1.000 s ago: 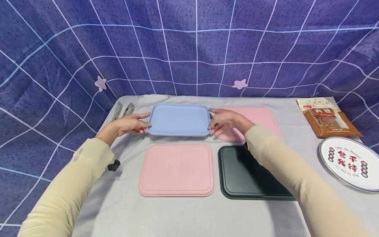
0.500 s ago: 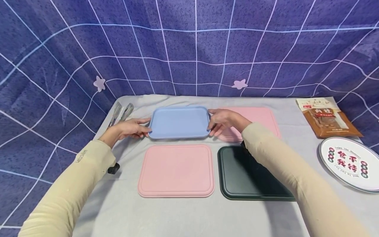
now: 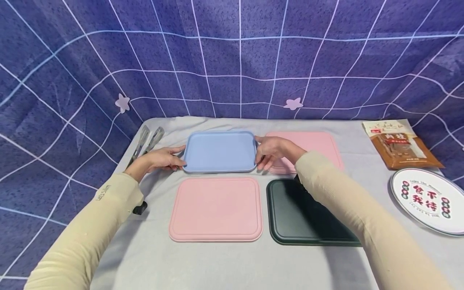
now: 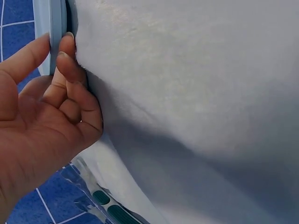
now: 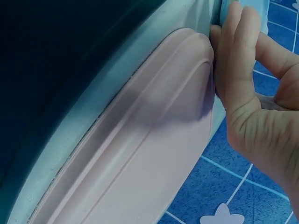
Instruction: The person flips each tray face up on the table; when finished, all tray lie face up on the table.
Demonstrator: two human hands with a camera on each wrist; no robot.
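Observation:
A light blue rectangular tray (image 3: 220, 151) lies level over the back middle of the cloth-covered table. My left hand (image 3: 162, 158) pinches its left end, with thumb and fingertips on either side of the rim; the left wrist view shows the blue edge (image 4: 57, 32) between them. At the other end my right hand (image 3: 271, 151) grips the rim, and its fingers (image 5: 240, 51) reach down beside the tray. In front sits a pink tray-like board (image 3: 216, 209), apart from the blue tray. Another pink board (image 3: 308, 147) is partly hidden behind my right hand.
A dark green board (image 3: 301, 213) lies front right, partly under my right forearm. Metal tongs (image 3: 154, 139) rest at the back left beyond my left hand. To the right are a brown food packet (image 3: 402, 145) and a white oval plate (image 3: 427, 201) with printed characters.
The blue tray has come slightly toward me and looks lower and flatter, closer to the front pink board. Both hands have moved with it, keeping their hold on its ends.

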